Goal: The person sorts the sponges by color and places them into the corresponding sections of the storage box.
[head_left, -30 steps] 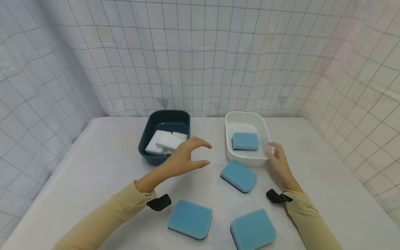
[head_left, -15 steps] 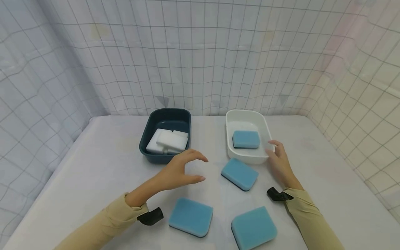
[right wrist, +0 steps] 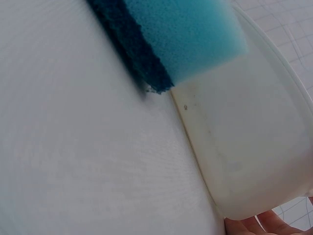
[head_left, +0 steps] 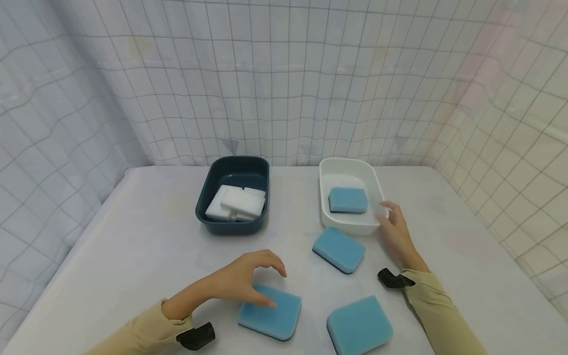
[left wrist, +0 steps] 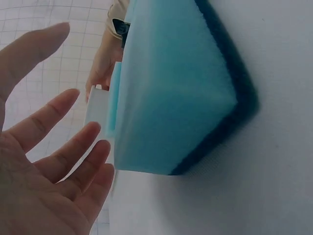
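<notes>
In the head view the left hand overlaps the far left corner of the blue sponge, which lies flat left of the middle of the bench, toward its near edge; thumb and fingers stand well apart. The blue sponge's long axis looks to run left to right, right end turned slightly to the near edge, a thin dark line beneath. The right hand grips the right wall of the white container toward the far edge; an inner sponge lies inside, a slanted sponge just before it. Only this view shows the dark container and its white blocks. The left wrist view shows the blue sponge's thickness: pale foam over a deep blue layer, a corner cut aslant, spread fingers beside it; whether any touches cannot be told. The right wrist view adds grainy foam close up, ragged dark layer downward, and small specks on the white container's wall, with fingertips at its base.
</notes>
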A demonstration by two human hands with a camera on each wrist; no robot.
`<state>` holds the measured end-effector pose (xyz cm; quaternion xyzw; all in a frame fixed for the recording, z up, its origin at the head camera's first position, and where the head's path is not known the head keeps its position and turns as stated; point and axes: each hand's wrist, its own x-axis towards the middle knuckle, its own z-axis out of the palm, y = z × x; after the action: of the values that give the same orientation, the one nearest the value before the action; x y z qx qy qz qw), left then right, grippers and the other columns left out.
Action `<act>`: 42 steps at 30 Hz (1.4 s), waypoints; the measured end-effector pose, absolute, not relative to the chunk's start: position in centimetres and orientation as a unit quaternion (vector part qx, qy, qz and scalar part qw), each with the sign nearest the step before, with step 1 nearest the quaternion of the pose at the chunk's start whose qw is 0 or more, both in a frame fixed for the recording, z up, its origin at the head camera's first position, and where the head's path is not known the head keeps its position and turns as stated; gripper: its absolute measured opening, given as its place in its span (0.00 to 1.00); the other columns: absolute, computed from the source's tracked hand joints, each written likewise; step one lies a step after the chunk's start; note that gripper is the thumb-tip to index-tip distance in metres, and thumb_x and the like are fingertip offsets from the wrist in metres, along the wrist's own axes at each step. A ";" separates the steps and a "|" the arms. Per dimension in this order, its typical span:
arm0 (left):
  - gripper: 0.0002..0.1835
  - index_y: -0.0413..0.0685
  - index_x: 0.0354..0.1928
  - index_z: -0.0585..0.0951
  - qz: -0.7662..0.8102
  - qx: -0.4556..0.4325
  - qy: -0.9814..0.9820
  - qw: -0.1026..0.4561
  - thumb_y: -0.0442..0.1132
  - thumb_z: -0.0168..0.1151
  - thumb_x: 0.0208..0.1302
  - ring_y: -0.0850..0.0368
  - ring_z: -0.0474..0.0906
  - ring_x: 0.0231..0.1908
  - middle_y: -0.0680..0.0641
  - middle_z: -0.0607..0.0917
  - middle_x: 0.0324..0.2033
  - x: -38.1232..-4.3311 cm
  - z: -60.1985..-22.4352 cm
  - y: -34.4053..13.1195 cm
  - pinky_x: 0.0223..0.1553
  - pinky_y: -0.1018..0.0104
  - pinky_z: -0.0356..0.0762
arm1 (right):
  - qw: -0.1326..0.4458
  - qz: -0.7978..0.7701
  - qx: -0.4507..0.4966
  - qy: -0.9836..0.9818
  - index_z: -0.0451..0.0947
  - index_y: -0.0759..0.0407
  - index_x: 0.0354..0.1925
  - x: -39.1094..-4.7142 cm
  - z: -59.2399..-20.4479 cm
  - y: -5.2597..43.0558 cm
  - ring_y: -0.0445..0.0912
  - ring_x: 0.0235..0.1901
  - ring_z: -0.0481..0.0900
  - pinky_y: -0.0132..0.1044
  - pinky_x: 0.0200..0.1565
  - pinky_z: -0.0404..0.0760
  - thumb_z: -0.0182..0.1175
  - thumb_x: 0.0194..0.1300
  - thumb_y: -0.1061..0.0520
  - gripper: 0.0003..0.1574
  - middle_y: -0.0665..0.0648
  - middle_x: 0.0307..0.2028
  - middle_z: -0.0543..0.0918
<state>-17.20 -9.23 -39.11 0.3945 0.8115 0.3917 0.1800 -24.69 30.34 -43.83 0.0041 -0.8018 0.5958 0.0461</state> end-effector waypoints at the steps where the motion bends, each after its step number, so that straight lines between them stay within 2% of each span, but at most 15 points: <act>1: 0.22 0.57 0.47 0.79 0.384 0.400 0.809 0.193 0.50 0.73 0.48 0.59 0.71 0.54 0.55 0.77 0.51 -17.1 -39.2 -9.4 0.58 0.55 0.70 | 0.047 0.593 0.006 -0.804 0.52 0.51 0.63 -24.7 -43.8 30.4 0.31 0.50 0.68 0.18 0.47 0.68 0.43 0.73 0.52 0.23 0.66 0.69 0.57; 6: 0.18 0.63 0.42 0.79 0.342 0.420 0.807 0.236 0.51 0.73 0.48 0.62 0.67 0.54 0.53 0.75 0.53 -16.9 -39.4 -10.2 0.57 0.63 0.69 | 0.059 0.581 0.009 -0.812 0.52 0.50 0.63 -24.8 -43.6 30.7 0.31 0.49 0.68 0.19 0.47 0.66 0.44 0.73 0.50 0.24 0.66 0.69 0.58; 13: 0.21 0.66 0.45 0.78 0.316 0.428 0.805 0.264 0.51 0.73 0.47 0.64 0.65 0.52 0.57 0.72 0.53 -16.6 -39.5 -11.1 0.54 0.68 0.68 | 0.055 0.599 0.007 -0.799 0.53 0.48 0.62 -24.7 -43.6 30.6 0.32 0.49 0.68 0.18 0.46 0.67 0.44 0.73 0.51 0.23 0.65 0.69 0.57; 19: 0.25 0.68 0.46 0.74 0.299 0.421 0.808 0.282 0.45 0.74 0.45 0.66 0.61 0.50 0.59 0.68 0.50 -15.6 -39.6 -11.0 0.51 0.70 0.68 | 0.046 0.611 -0.006 -0.790 0.54 0.51 0.62 -24.4 -44.1 30.3 0.31 0.51 0.65 0.18 0.49 0.66 0.45 0.72 0.53 0.23 0.63 0.70 0.56; 27: 0.27 0.67 0.46 0.70 0.249 0.452 0.826 0.225 0.39 0.72 0.45 0.66 0.58 0.49 0.60 0.66 0.48 -15.1 -39.9 -10.5 0.49 0.72 0.68 | 0.059 0.608 0.004 -0.792 0.54 0.51 0.61 -24.8 -44.3 30.4 0.31 0.48 0.67 0.18 0.47 0.67 0.45 0.72 0.55 0.22 0.66 0.67 0.58; 31: 0.26 0.66 0.45 0.71 0.249 0.445 0.829 0.228 0.38 0.72 0.45 0.67 0.59 0.48 0.60 0.67 0.48 -14.9 -39.9 -10.5 0.49 0.73 0.68 | 0.052 0.613 0.005 -0.788 0.54 0.53 0.62 -24.8 -44.3 30.2 0.29 0.47 0.67 0.18 0.47 0.67 0.45 0.72 0.56 0.23 0.66 0.67 0.58; 38: 0.26 0.66 0.43 0.71 0.239 0.438 0.844 0.199 0.36 0.71 0.43 0.65 0.60 0.48 0.60 0.68 0.48 -15.2 -39.7 -10.2 0.49 0.72 0.69 | 0.052 0.593 0.000 -0.804 0.52 0.51 0.63 -25.4 -43.7 30.4 0.40 0.55 0.67 0.20 0.49 0.65 0.45 0.72 0.52 0.25 0.64 0.70 0.56; 42: 0.25 0.63 0.43 0.72 0.236 0.448 0.841 0.192 0.35 0.71 0.42 0.65 0.60 0.46 0.60 0.69 0.46 -15.1 -39.7 -10.0 0.47 0.74 0.68 | 0.047 0.597 -0.009 -0.801 0.52 0.53 0.63 -25.0 -43.6 30.5 0.38 0.54 0.67 0.19 0.48 0.66 0.44 0.72 0.53 0.25 0.64 0.70 0.56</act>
<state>-15.13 -10.00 -39.68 0.4481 0.8407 0.2355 0.1920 -25.03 30.46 -43.65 -0.0094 -0.8006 0.5973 0.0475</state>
